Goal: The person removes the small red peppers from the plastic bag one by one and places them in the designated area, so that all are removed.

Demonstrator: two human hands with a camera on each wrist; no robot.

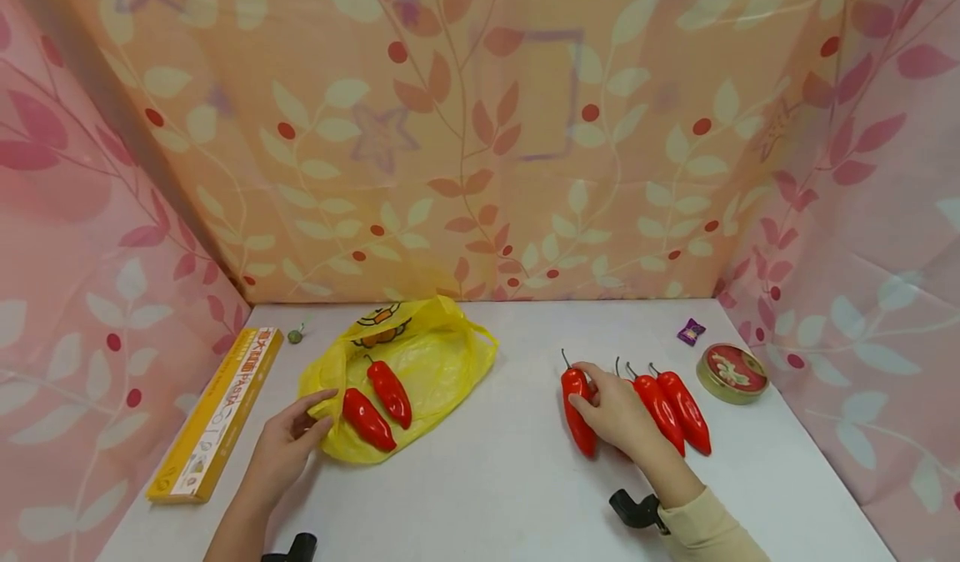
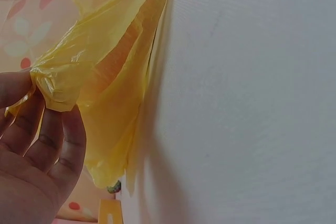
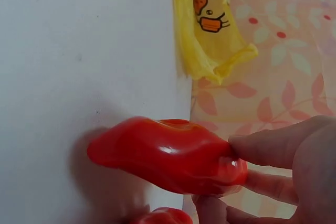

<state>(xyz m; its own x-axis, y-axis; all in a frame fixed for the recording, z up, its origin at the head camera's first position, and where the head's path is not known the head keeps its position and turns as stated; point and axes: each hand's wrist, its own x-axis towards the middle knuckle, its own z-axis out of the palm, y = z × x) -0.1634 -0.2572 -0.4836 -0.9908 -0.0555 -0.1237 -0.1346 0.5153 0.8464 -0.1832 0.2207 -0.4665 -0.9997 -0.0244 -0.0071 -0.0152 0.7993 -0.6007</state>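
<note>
Pasta box (image 1: pixel 213 416): far left on the white table (image 1: pixel 487 479), lying lengthwise, away from the hands
Left hand (image 1: pixel 288 445): thumb and fingers (image 2: pixel 50 129) pinch the near-left edge of the yellow bag (image 1: pixel 420 362)
Bag contents: two red peppers (image 1: pixel 378 403) lie on the flattened plastic, just right of that hand
Right hand (image 1: pixel 615 416): fingers (image 3: pixel 273 150) curled round the leftmost pepper (image 1: pixel 577 412), gripping near its stem end
Gripped pepper: on the table, long axis running away from the person, stem at the far end; bag well off to its left
Loose peppers (image 1: pixel 671 412): just right of the right hand, parallel
Round tin (image 1: pixel 731 372): far right, a purple wrapper (image 1: pixel 691 330) behind it
</note>
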